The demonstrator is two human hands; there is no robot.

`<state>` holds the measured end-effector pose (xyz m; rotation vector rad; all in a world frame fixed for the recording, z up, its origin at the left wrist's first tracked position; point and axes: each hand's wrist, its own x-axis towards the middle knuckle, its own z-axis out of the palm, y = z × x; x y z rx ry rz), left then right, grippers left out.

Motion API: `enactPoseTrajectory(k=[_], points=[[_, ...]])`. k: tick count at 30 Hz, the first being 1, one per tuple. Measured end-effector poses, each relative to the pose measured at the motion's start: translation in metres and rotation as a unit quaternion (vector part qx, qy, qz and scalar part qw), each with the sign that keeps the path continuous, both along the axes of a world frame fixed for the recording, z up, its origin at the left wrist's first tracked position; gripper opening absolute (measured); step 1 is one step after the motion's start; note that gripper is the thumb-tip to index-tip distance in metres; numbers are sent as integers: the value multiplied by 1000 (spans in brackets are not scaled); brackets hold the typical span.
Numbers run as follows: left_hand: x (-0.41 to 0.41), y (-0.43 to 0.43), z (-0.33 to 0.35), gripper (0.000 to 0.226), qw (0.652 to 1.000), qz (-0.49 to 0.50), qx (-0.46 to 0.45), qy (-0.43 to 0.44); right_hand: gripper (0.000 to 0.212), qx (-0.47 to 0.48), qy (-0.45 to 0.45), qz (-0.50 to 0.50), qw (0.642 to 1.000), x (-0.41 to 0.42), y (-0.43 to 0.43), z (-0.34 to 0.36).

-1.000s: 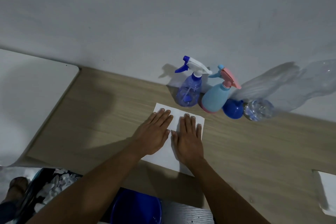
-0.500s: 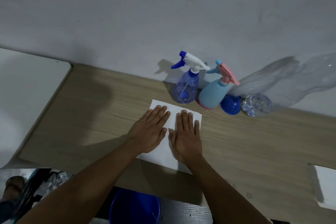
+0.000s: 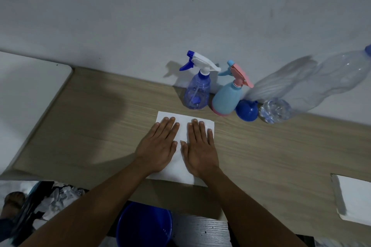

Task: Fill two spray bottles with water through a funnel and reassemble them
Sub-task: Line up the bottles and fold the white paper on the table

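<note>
Two spray bottles stand against the wall with their trigger heads on: a clear blue one (image 3: 197, 94) with a white and blue head, and to its right a light blue one (image 3: 226, 97) with a pink head. A blue funnel (image 3: 247, 110) lies mouth down beside the light blue bottle. A large clear water bottle (image 3: 297, 94) with a blue cap lies on its side further right. My left hand (image 3: 158, 145) and my right hand (image 3: 199, 146) rest flat, fingers straight, side by side on a white sheet of paper (image 3: 181, 128) in front of the bottles.
The wooden table (image 3: 96, 126) runs along a white wall. A white surface (image 3: 28, 94) adjoins it at left, and a white tray (image 3: 355, 200) sits at the right edge. Below the table's front edge stand a blue bucket (image 3: 144, 226) and a bin with crumpled paper (image 3: 52, 200).
Both hands stay flat on the paper, now a little further apart. The view has shifted slightly, and nothing on the table moved.
</note>
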<state>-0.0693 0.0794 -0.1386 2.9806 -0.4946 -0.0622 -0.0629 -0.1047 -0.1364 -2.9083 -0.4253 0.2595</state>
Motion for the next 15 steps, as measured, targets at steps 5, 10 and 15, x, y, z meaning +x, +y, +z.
enactPoseTrajectory(k=[5, 10, 15], points=[[-17, -23, -2, 63, 1000, 30, -7, 5, 70, -8, 14, 38, 999, -8, -20, 5], [-26, -62, -3, 64, 999, 52, 1, 15, 69, -13, 16, 58, 998, -9, -61, 5], [-25, -109, -2, 63, 998, 65, 1, 19, 70, -13, 8, 68, 998, -4, -104, 6]])
